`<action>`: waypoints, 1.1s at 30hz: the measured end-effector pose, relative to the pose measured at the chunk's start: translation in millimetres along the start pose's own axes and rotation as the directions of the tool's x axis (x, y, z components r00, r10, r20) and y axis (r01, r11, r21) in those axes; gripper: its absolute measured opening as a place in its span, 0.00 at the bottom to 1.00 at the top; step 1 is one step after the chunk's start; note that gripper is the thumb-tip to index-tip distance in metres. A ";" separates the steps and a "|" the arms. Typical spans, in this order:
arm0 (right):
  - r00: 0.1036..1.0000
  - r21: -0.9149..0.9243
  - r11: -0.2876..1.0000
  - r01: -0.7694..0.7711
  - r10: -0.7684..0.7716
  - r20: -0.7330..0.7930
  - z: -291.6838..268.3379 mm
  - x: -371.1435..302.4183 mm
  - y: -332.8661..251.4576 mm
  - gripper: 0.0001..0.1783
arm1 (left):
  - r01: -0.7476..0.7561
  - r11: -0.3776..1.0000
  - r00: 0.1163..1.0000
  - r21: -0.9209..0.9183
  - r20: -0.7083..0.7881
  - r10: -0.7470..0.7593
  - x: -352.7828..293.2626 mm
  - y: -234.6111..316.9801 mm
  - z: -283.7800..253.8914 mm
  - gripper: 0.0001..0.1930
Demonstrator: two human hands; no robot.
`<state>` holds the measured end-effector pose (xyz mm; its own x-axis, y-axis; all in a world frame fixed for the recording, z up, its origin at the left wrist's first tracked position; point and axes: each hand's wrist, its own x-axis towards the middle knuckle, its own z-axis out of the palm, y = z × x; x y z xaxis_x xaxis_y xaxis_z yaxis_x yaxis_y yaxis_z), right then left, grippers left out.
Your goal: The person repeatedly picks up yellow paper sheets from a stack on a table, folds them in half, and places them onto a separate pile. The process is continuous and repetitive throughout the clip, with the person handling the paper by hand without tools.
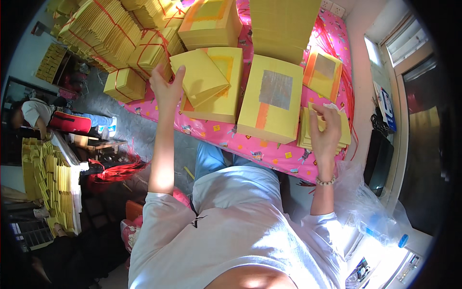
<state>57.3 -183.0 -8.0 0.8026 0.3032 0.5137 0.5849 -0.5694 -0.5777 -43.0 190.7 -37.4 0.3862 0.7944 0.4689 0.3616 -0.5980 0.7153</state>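
My left hand (166,86) is raised at the left edge of a folded yellow paper piece (199,77), thumb and fingers spread apart. That piece lies tilted on a stack of yellow paper (231,103) with an orange-bordered top. My right hand (327,130) is over a smaller stack of yellow paper pieces (304,137) at the table's right, fingers curved and thumb apart from them. Whether its fingertips touch the top sheet cannot be made out. Between my hands stands a thick yellow stack (250,96) with a grey rectangle and an orange stripe on top.
The table has a pink patterned cover (216,129). Red-tied yellow bundles (103,33) crowd its far left; a tall yellow block (284,29) stands at the back. Red strands (332,43) hang along the right edge, near a clear plastic bag (358,197). A person (41,115) is at far left.
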 end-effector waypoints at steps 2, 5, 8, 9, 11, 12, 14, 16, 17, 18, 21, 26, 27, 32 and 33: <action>0.993 0.101 0.992 0.074 -0.082 0.084 19.7 10.0 -13.4 0.07 | 0.345 0.897 0.934 -0.276 0.194 -0.299 -1.0 -12.5 -1.0 0.33; 0.950 0.243 0.962 0.124 -0.185 0.250 55.0 27.4 -40.2 0.07 | 0.616 0.731 0.751 -0.292 0.499 -0.433 0.4 -36.0 2.4 0.33; 0.866 0.278 0.954 0.114 -0.233 0.443 97.9 52.9 -65.3 0.11 | 0.721 0.629 0.624 -0.290 0.666 -0.408 -0.2 -42.5 4.3 0.27; 0.849 0.246 0.963 0.107 -0.217 0.481 114.7 61.2 -70.7 0.12 | 0.749 0.584 0.595 -0.313 0.705 -0.386 -2.7 -41.9 6.6 0.25; 0.813 0.193 0.977 0.093 -0.186 0.551 146.6 73.0 -76.6 0.15 | 0.762 0.516 0.596 -0.391 0.734 -0.325 -7.0 -44.7 11.5 0.20; 0.772 0.167 0.984 0.062 -0.154 0.617 159.9 78.4 -79.5 0.16 | 0.749 0.485 0.624 -0.450 0.725 -0.291 -9.7 -52.8 17.3 0.18; 0.681 0.099 0.995 -0.005 -0.069 0.729 176.8 83.6 -81.6 0.18 | 0.689 0.482 0.702 -0.541 0.665 -0.256 -14.3 -53.3 24.8 0.16; 0.681 0.123 0.992 0.034 -0.113 0.724 185.9 80.1 -82.4 0.20 | 0.586 0.536 0.799 -0.608 0.541 -0.261 -20.5 -48.3 25.2 0.16; 0.683 0.121 0.991 0.051 -0.123 0.720 187.2 79.1 -82.5 0.20 | 0.556 0.554 0.821 -0.620 0.514 -0.248 -19.6 -46.5 24.7 0.17; 0.680 0.115 0.991 0.061 -0.126 0.722 187.9 76.7 -80.7 0.21 | 0.543 0.533 0.833 -0.649 0.496 -0.245 -20.4 -40.6 21.3 0.17; 0.650 0.239 0.971 -0.018 -0.170 0.741 179.0 73.1 -79.0 0.20 | 0.516 0.407 0.857 -0.754 0.459 -0.235 -26.0 -29.9 -0.2 0.17; 0.610 0.273 0.941 0.201 -0.339 0.717 142.8 67.0 -80.4 0.20 | 0.523 0.129 0.833 -0.843 0.473 -0.288 -41.5 -48.8 -51.3 0.19; 0.589 0.253 0.930 0.267 -0.366 0.721 135.9 64.7 -81.3 0.20 | 0.529 0.097 0.820 -0.843 0.479 -0.313 -43.9 -62.3 -61.6 0.19; 0.551 0.170 0.827 0.536 -0.494 0.672 129.2 44.4 -89.8 0.22 | 0.600 -0.044 0.641 -0.799 0.513 -0.571 -61.8 -147.0 -79.1 0.20; 0.549 0.145 0.808 0.572 -0.508 0.663 131.8 41.7 -91.7 0.22 | 0.602 -0.050 0.619 -0.797 0.506 -0.600 -65.1 -161.1 -72.7 0.20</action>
<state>52.6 -17.5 -17.2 0.2215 0.9628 0.1549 0.9481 -0.1754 -0.2651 -188.1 243.1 -145.5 0.4513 0.7971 -0.4011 -0.4619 0.5933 0.6593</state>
